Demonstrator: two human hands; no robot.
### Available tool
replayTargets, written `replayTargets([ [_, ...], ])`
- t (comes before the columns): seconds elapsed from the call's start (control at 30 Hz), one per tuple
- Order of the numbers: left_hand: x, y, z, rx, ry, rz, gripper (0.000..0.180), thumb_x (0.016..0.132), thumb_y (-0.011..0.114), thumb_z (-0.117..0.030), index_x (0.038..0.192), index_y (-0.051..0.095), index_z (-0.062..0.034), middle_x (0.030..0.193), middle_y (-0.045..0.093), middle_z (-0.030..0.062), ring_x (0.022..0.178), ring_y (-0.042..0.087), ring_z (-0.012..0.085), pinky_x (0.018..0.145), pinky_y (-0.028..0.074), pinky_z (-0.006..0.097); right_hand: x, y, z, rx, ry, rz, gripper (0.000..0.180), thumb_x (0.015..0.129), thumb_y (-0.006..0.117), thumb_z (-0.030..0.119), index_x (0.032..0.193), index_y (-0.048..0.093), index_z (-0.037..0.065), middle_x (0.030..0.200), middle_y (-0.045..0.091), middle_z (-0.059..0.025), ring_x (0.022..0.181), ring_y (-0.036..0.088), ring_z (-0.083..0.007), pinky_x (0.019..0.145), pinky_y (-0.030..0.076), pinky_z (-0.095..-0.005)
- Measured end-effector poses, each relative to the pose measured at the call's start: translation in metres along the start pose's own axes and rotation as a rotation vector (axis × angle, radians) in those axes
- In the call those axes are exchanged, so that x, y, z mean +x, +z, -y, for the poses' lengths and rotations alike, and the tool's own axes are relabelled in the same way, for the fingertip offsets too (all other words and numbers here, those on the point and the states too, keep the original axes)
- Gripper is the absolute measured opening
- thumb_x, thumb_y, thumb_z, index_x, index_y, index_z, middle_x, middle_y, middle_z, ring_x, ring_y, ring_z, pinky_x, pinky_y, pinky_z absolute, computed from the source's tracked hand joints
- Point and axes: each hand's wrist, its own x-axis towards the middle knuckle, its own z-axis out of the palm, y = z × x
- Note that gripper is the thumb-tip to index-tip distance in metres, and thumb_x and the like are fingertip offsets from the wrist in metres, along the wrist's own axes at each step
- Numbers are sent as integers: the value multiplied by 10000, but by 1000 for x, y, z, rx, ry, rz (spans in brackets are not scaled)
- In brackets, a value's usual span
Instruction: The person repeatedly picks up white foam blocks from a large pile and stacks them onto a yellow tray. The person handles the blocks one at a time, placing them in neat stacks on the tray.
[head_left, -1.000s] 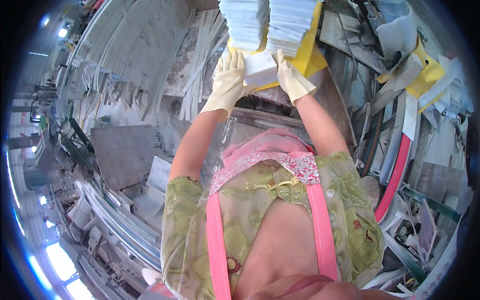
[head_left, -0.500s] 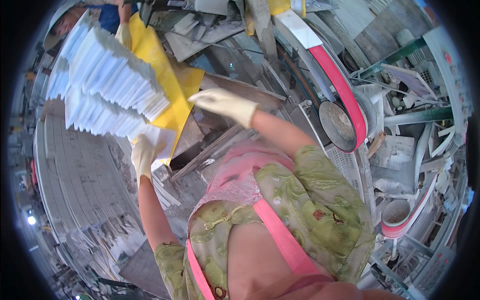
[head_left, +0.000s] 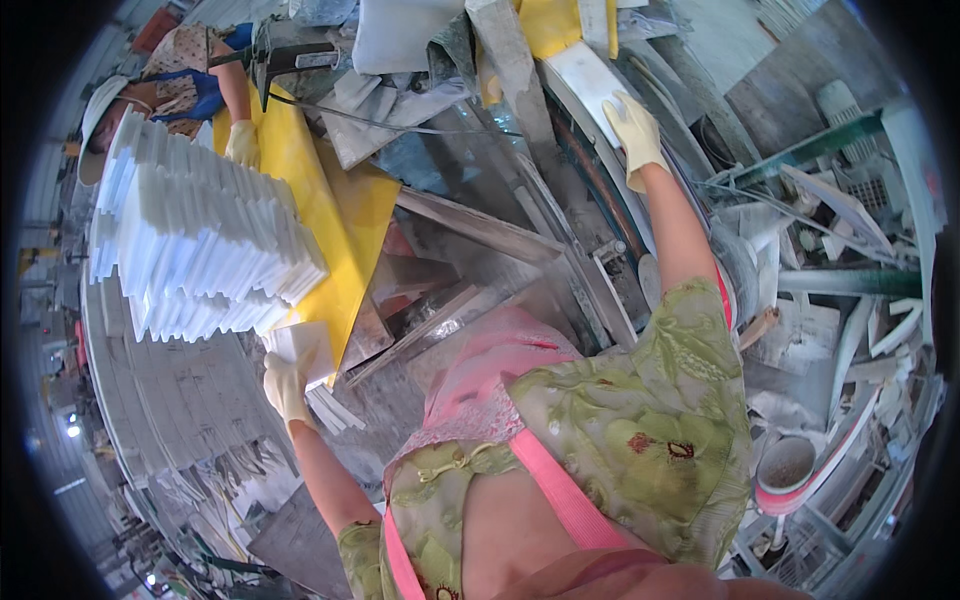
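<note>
My left hand (head_left: 287,388), in a cream glove, has its fingers closed on the near edge of a white tile (head_left: 308,343). That tile lies on a yellow sheet (head_left: 355,265), beside a tall, uneven stack of white tiles (head_left: 210,220). Over to the right, my gloved right hand (head_left: 636,140) reaches forward with its fingers stretched out. They lie over the near end of another white tile (head_left: 582,82), which sits on a narrow belt track. The glove hides part of that end.
A co-worker (head_left: 175,75) in a blue apron stands beyond the stack, one gloved hand (head_left: 242,145) at the yellow sheet. Wooden boards (head_left: 480,225) lie between me and the track. Broken slabs and metal bars (head_left: 845,215) crowd the right side. A cup-shaped wheel (head_left: 788,465) stands lower right.
My right hand has swung right and forward from beside the yellow sheet to the white tile on the belt track. My left hand stays at its tile. More of the co-worker shows.
</note>
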Motion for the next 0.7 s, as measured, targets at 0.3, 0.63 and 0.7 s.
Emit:
replayTargets([
  [0.3, 14, 13, 24, -70, 0, 56, 807, 681, 838, -519, 1184, 521, 26, 1112, 683, 310, 1066, 665, 478, 895, 520, 496, 95, 65, 47, -281, -82, 50, 668, 941, 569, 574, 1452, 536, 145, 1509, 489, -63, 1397, 387, -276, 1122, 302, -603],
  [0.63, 21, 17, 25, -59, -24, 46, 871, 655, 857, -507, 1261, 529, 26, 1149, 684, 287, 1080, 676, 441, 927, 521, 465, 58, 61, 33, -369, -144, 132, 688, 1022, 470, 528, 1600, 333, 179, 1675, 281, -35, 1544, 207, -250, 1244, 99, -584],
  [0.7, 18, 15, 22, -58, -26, 42, 862, 659, 854, -507, 1255, 533, 26, 1144, 685, 289, 1078, 676, 442, 924, 520, 465, 43, 47, 31, -392, -130, 189, 696, 1023, 468, 529, 1599, 332, 164, 1674, 281, -50, 1545, 208, -261, 1244, 98, -584],
])
